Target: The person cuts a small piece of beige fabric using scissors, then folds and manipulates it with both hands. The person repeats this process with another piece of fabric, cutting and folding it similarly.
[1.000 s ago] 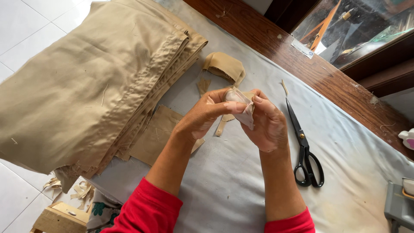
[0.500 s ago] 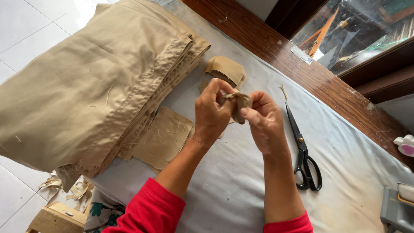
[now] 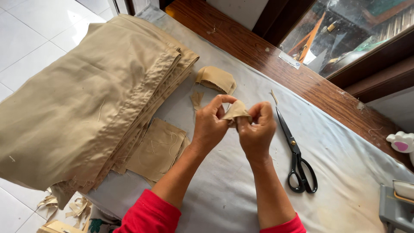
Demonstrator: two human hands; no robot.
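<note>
Both hands still pinch the small tan cloth piece [image 3: 236, 111], the left hand [image 3: 210, 125] and right hand [image 3: 257, 131] now bunched closer together.

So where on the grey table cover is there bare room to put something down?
Bare grey cover lies right of the scissors, and near the front edge between the forearms. It is crowded left of the hands: stacked tan fabric, cut squares, and a folded piece.

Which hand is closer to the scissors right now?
Right. The right hand holds the small tan fabric piece just left of the scissors; the left hand sits farther left, beyond it.
</note>
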